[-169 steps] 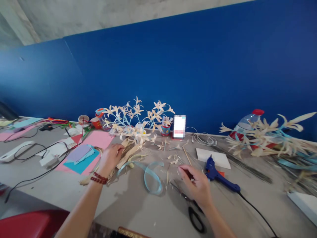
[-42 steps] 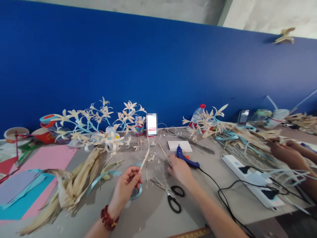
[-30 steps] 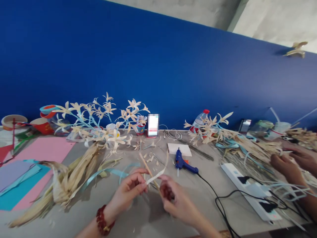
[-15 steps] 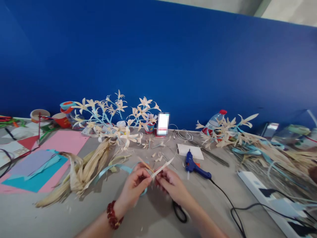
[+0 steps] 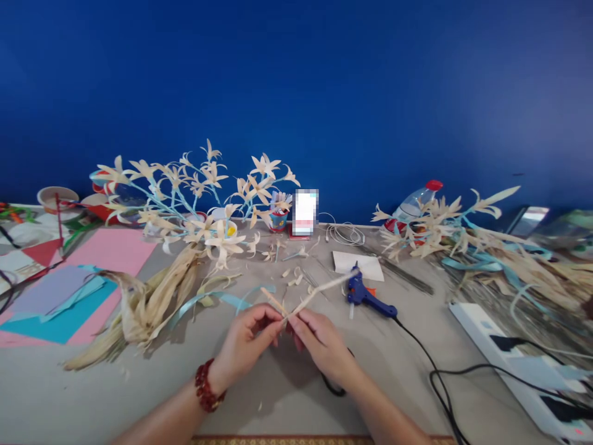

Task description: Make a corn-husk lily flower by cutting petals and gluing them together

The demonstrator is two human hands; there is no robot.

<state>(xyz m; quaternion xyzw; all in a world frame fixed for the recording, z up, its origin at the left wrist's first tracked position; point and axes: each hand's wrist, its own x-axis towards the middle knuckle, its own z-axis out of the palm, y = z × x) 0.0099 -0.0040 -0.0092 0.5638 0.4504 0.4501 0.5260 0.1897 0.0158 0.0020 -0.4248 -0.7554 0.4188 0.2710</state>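
Both your hands are at lower centre, fingertips meeting, fingers curled in and nearly closed. Your left hand pinches the lower end of a pale strip; your right hand closes around the lower part of a thin stick, mostly hidden by fingers. Strip and stick cross at your fingertips: stick slants to upper left, strip to upper right. The strip's far end overlaps the tip of the blue glue gun, right of centre; can't tell if they touch. Glue gun lies against the white card, cord running to the lower right.

Under your right wrist, a black loop handle shows partly. You have a dried husk bundle left of your hands, with light blue ribbon between, all on the grey desk. Red bead bracelet on your left wrist. Pale flowers on blue stems stand at left centre, next to a phone-like screen, blurred out. Coloured paper sheets at far left, white power strip at lower right, red-capped bottle at right.
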